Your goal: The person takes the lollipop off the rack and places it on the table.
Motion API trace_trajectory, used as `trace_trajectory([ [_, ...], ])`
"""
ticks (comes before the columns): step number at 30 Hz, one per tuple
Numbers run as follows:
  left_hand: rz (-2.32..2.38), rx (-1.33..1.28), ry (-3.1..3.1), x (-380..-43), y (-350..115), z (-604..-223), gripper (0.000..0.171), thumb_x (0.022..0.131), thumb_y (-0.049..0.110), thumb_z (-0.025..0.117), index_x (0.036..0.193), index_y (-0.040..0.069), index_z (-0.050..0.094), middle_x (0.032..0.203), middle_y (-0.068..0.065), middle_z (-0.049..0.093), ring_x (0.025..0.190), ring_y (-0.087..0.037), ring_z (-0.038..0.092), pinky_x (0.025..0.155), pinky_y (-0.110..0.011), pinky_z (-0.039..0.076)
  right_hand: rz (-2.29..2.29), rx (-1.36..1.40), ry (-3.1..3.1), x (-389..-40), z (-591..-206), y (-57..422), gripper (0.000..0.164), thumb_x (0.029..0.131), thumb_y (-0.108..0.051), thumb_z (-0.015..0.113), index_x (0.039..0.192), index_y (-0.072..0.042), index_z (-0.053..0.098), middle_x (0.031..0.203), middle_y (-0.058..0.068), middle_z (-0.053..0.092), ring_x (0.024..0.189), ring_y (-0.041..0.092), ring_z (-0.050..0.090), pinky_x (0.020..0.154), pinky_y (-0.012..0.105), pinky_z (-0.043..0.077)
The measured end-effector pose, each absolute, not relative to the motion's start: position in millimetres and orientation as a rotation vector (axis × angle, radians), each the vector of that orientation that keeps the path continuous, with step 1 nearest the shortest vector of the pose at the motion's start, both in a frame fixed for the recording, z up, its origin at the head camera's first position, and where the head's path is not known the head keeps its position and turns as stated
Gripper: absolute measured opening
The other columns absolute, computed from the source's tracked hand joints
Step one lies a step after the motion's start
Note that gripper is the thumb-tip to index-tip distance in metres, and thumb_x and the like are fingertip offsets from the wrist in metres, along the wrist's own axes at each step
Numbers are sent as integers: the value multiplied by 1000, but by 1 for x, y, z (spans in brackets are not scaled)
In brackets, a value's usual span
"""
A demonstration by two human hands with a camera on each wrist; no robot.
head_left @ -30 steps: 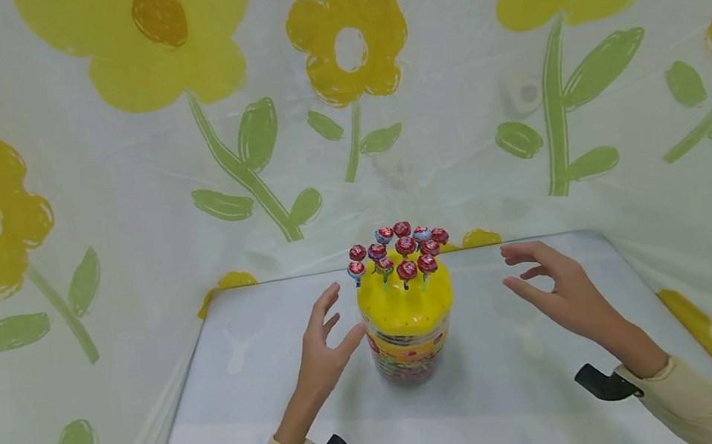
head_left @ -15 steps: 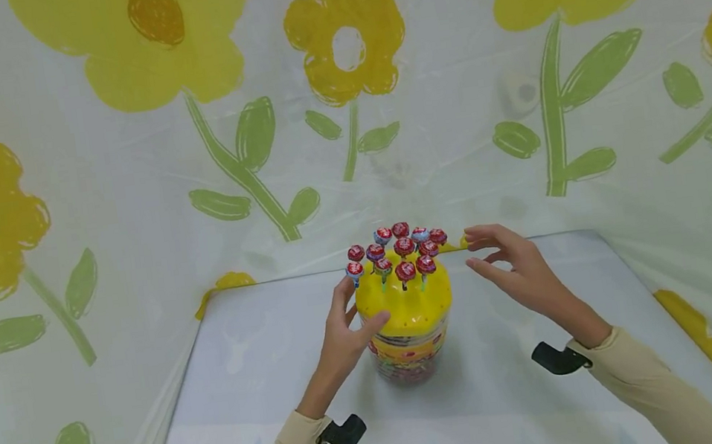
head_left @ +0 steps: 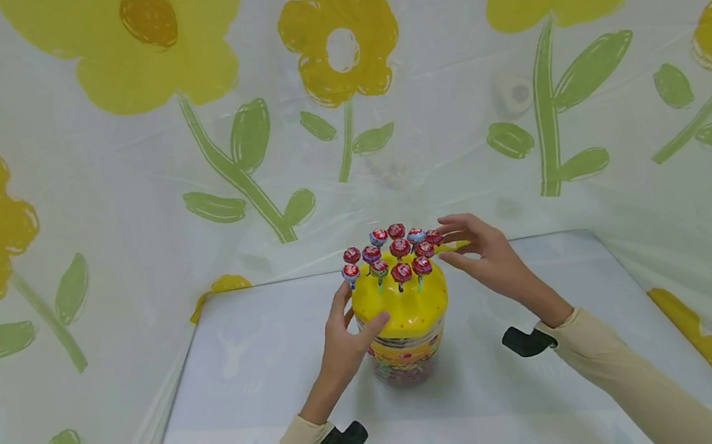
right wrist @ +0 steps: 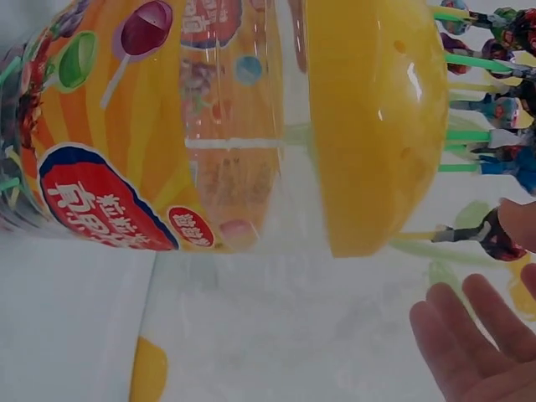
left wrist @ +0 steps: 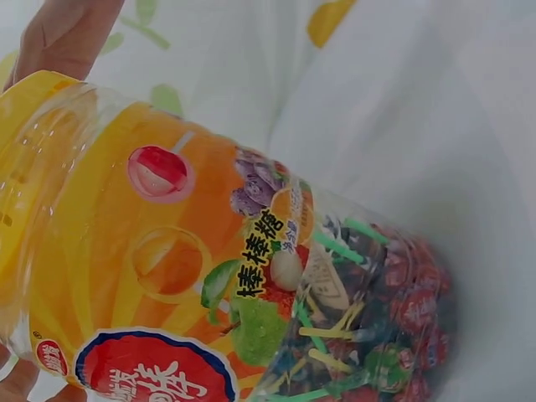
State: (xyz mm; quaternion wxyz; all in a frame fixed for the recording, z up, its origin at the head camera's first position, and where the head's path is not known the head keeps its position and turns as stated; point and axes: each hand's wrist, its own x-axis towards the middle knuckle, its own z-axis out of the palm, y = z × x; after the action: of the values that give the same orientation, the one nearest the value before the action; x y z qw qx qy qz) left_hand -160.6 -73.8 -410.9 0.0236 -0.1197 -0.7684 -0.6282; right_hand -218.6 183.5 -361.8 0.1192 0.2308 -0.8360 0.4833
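Observation:
A clear plastic jar (head_left: 407,354) of lollipops, with a yellow lid (head_left: 408,309), stands upright on the table. Several wrapped lollipops (head_left: 401,273) stick up from the lid's top. My left hand (head_left: 343,340) holds the lid from the left, thumb across its front and fingers along its side. My right hand (head_left: 485,254) is at the right edge of the cluster, fingers spread around the rightmost lollipop (right wrist: 501,239). In the right wrist view its thumb (right wrist: 519,224) overlaps that lollipop's head, while the other fingers (right wrist: 469,335) stand apart from it.
The table (head_left: 245,356) has a pale cover. A white curtain (head_left: 440,143) printed with yellow flowers hangs behind it and at both sides. Through the jar's wall, heaped lollipops (left wrist: 414,310) show near its base.
My left hand has moved right onto the jar's lid. My right hand has come in leftward to the rightmost lollipop. The jar stays in place; the head view shifts slightly.

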Motion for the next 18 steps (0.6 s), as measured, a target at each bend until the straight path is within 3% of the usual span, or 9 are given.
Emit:
trace_trajectory([
  [3, -1938, -382, -2371, -161, -75, -412, 75, 88, 21, 64, 148, 6, 23, 151, -11, 29, 138, -26, 25, 110, -48, 26, 1432, 690, -2411, -215, -353, 174, 45, 86, 1, 65, 128, 2, 49, 120, 20, 58, 108, 33, 58, 86, 44, 52],
  [9, -1913, -388, -2363, -162, -75, -416, 74, 88, 21, 64, 148, 5, 23, 150, -12, 30, 138, -26, 25, 110, -48, 26, 1502, 709, -2345, -212, -349, 163, 33, 88, 4, 61, 119, 7, 53, 112, 21, 61, 100, 33, 60, 84, 20, 50],
  [18, -1912, -411, -2355, -162, -76, -416, 74, 88, 19, 64, 148, 5, 23, 150, -13, 30, 138, -27, 26, 110, -50, 26, 1555, 679, -2240, -214, -354, 158, 32, 85, 9, 63, 115, 8, 53, 110, 20, 58, 97, 33, 61, 80, 20, 52],
])
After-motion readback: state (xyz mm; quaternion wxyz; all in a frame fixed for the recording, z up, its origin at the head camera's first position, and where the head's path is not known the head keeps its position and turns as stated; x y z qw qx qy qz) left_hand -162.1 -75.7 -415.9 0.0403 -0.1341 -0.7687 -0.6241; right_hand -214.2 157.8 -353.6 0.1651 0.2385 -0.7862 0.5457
